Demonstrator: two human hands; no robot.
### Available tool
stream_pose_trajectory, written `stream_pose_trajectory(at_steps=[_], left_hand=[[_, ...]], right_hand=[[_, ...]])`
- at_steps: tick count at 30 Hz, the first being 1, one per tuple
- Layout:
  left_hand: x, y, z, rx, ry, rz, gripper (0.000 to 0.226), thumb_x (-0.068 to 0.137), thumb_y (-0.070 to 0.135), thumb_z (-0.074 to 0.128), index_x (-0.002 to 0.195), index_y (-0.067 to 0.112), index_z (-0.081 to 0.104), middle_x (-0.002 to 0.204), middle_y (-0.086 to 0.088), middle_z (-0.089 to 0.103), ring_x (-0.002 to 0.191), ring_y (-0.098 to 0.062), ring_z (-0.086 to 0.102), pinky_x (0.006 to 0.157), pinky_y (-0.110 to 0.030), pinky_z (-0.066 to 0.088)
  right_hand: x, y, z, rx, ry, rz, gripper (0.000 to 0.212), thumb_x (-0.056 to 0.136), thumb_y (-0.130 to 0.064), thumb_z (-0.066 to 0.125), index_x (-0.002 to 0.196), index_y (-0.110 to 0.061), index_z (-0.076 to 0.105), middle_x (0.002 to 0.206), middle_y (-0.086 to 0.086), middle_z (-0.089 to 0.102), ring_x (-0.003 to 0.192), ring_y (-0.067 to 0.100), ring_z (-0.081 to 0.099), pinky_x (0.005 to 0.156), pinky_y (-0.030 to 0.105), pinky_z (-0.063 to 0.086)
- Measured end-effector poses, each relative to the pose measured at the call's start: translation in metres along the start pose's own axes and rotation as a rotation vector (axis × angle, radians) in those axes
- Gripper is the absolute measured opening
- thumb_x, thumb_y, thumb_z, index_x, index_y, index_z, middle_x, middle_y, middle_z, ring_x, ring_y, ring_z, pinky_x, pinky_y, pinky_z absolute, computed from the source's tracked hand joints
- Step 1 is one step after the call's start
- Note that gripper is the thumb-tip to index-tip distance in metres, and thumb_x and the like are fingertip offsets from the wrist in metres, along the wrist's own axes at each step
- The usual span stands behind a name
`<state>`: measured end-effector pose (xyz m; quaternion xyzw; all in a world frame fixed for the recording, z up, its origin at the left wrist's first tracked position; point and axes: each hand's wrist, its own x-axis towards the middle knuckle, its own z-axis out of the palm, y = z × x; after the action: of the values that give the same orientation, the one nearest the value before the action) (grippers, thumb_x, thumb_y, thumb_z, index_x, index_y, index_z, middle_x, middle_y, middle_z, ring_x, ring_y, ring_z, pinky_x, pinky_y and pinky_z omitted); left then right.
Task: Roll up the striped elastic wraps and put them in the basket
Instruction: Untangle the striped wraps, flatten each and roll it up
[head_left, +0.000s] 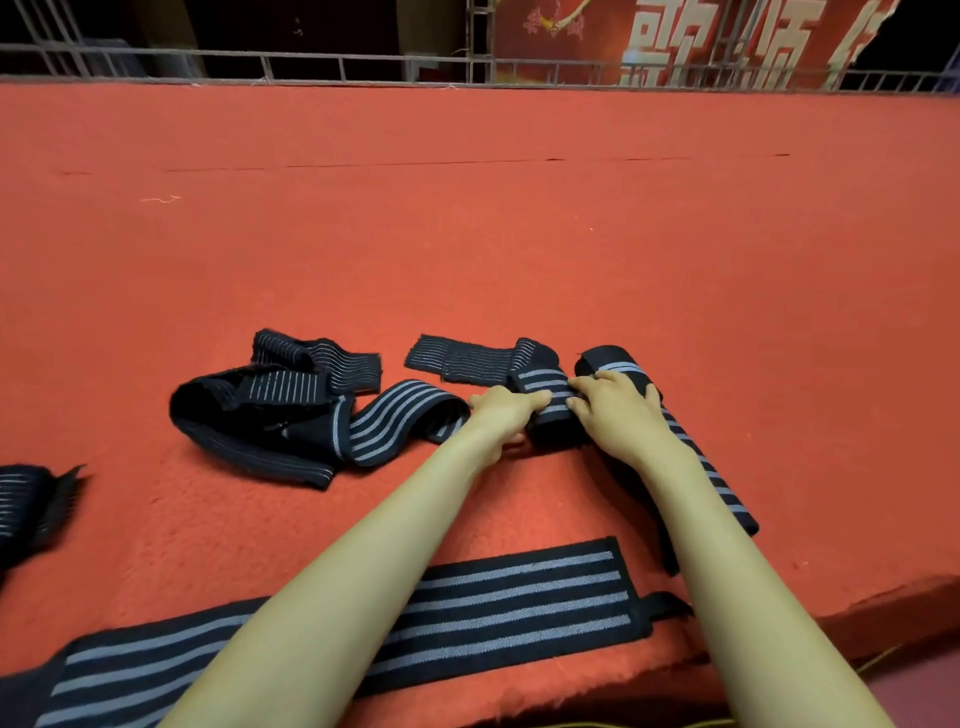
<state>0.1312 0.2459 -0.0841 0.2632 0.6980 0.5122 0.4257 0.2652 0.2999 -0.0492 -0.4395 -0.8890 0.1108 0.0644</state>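
We are gripping a half-wound roll (553, 421) just right of the frame's centre. Our left hand (506, 410) and right hand (618, 408) are curling their fingers (535, 399) over its two ends, probably so the stretchy band is winding tight and square. Its loose tail (405, 415) seems to be trailing left toward a tangled heap (260, 415). We are counting two hands and about six wrap pieces lying on the red carpet (467, 234): this roll, a second roll (618, 362) behind the right hand, a thin-striped strip (457, 358), the heap, a flat band (493, 597) along the bottom, and a stray piece (31, 501) at the left edge. No basket is showing.
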Motion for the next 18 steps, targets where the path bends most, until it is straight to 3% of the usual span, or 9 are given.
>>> stream_pose_trajectory(at_steps=[2,4,7,9,13,18], left_hand=[[-0.001,-0.003,0.002,0.007,0.042,0.073,0.063,0.055,0.044,0.066,0.110,0.014,0.064,0.114,-0.007,0.065,0.099,-0.023,0.065,0.085,-0.041,0.055],[-0.012,-0.002,0.003,0.014,0.024,0.103,0.043,0.072,0.032,0.065,0.109,0.010,0.064,0.109,-0.010,0.068,0.099,-0.028,0.065,0.088,-0.046,0.053],[-0.023,0.000,0.002,-0.103,-0.029,0.081,0.020,0.092,0.012,0.058,0.109,0.004,0.062,0.104,-0.012,0.067,0.089,-0.023,0.065,0.082,-0.037,0.056],[-0.029,0.001,-0.003,-0.154,-0.047,0.072,0.016,0.094,0.009,0.055,0.107,0.003,0.062,0.096,-0.009,0.065,0.080,-0.015,0.062,0.072,-0.026,0.053],[-0.045,0.005,-0.019,-0.096,-0.005,0.057,0.022,0.093,0.016,0.057,0.113,0.008,0.059,0.103,-0.011,0.062,0.088,-0.019,0.057,0.084,-0.036,0.052],[-0.073,0.002,-0.058,-0.035,0.023,0.194,0.016,0.089,0.009,0.061,0.104,0.013,0.059,0.106,-0.006,0.062,0.090,-0.015,0.059,0.085,-0.030,0.052]], right_hand=[[-0.001,-0.001,0.001,0.009,0.057,-0.022,0.040,0.100,-0.026,0.037,0.140,-0.023,0.041,0.137,0.005,0.050,0.137,0.022,0.030,0.112,0.057,0.016],[-0.004,-0.004,0.001,0.021,0.096,-0.035,0.039,0.100,-0.026,0.039,0.139,-0.025,0.043,0.136,0.004,0.052,0.133,0.024,0.035,0.111,0.056,0.016],[-0.007,-0.009,0.003,-0.006,0.072,-0.017,0.039,0.101,-0.032,0.035,0.139,-0.026,0.044,0.140,0.003,0.047,0.136,0.023,0.030,0.112,0.058,0.012],[-0.008,-0.011,0.005,0.000,0.064,-0.018,0.039,0.101,-0.032,0.033,0.139,-0.026,0.043,0.141,0.003,0.046,0.136,0.022,0.030,0.113,0.059,0.011],[-0.011,-0.014,0.006,0.048,0.138,-0.082,0.040,0.099,-0.027,0.042,0.138,-0.022,0.046,0.137,0.002,0.048,0.132,0.023,0.037,0.112,0.053,0.017],[-0.020,-0.045,0.009,0.212,0.225,-0.317,0.029,0.092,-0.016,0.056,0.120,-0.010,0.061,0.118,0.007,0.061,0.115,0.024,0.051,0.101,0.036,0.037]])
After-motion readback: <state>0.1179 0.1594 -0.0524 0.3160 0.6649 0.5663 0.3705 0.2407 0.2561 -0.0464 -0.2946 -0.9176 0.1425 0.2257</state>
